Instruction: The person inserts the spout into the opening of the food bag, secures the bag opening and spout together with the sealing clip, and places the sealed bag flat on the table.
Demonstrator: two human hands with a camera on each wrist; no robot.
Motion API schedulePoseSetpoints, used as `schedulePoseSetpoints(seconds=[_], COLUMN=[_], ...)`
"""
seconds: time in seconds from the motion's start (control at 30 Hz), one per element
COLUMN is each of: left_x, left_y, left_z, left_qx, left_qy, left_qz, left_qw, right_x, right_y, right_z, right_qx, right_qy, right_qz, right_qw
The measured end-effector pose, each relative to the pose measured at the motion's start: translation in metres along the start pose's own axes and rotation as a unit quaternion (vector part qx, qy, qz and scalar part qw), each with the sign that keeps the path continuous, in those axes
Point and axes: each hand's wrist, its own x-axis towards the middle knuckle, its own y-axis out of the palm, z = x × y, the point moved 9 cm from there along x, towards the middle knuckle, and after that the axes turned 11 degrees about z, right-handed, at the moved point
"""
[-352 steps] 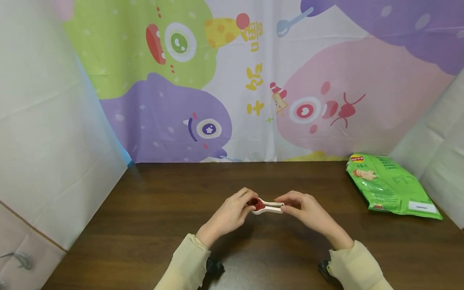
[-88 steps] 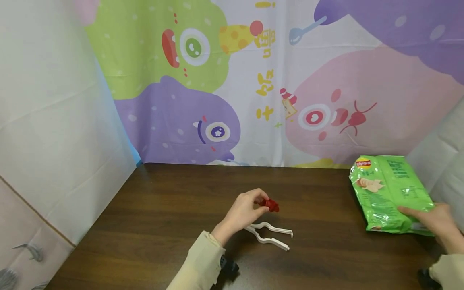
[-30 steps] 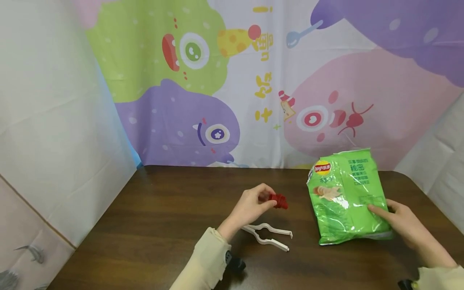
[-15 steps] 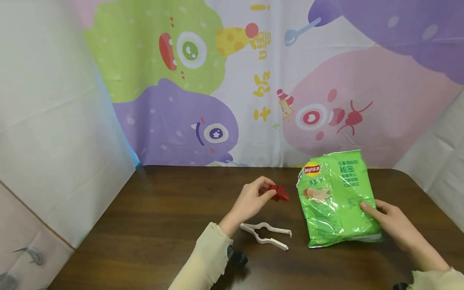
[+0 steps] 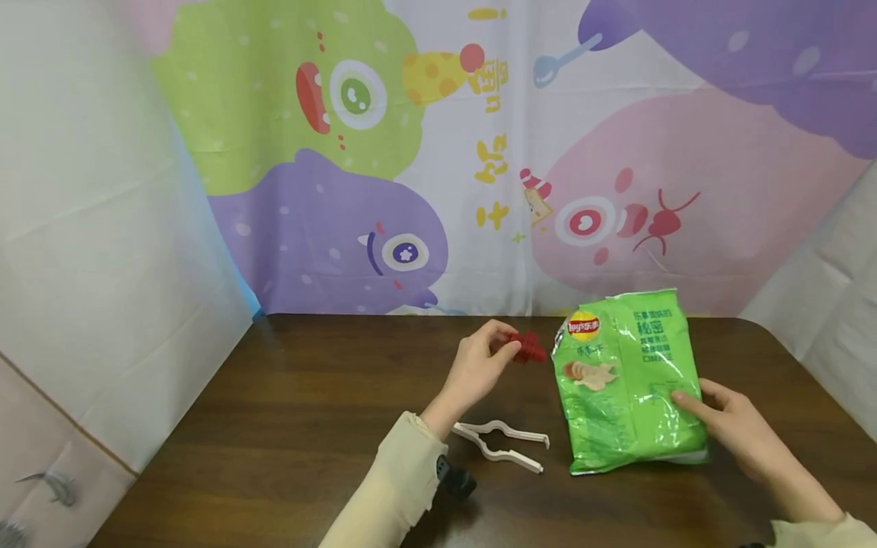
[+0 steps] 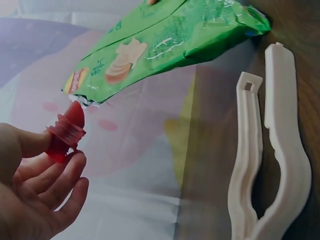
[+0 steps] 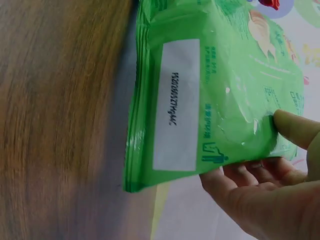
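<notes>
My left hand (image 5: 479, 361) pinches a small red threaded spout (image 5: 528, 348) between thumb and fingers, above the table. In the left wrist view the spout (image 6: 66, 131) tapers to a tip close to the bag's crinkled corner; whether they touch I cannot tell. My right hand (image 5: 736, 426) grips the right side of a green potato chip bag (image 5: 630, 411), thumb on the printed face and the other fingers behind. The bag is tilted up toward me. Below my left hand, a white bag clip (image 5: 503, 445) lies with its two arms spread apart.
The brown wooden table (image 5: 294, 426) spreads out under both hands. A cartoon-printed curtain (image 5: 479, 266) hangs behind its far edge. White cloth walls (image 5: 123, 190) stand at the left and right sides.
The spout has been separated from the clip, which now lies spread on the table. My right hand has taken the bag from the right and brought it left, toward the spout.
</notes>
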Motion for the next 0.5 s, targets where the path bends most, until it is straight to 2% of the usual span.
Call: schedulePoseSetpoints(seconds=[0.23, 0.5], left_x=[0.005, 0.009], left_y=[-0.003, -0.006], left_z=[0.001, -0.008], left_qx=[-0.019, -0.009], left_qy=[-0.015, -0.003], left_qz=[-0.027, -0.053], left_qw=[0.9993, 0.9985], right_x=[-0.003, -0.003], right_y=[0.006, 0.011], right_z=[0.002, 0.004], right_qx=[0.007, -0.005], right_qy=[-0.013, -0.005], right_qz=[0.013, 0.027], right_qw=[1.0, 1.0])
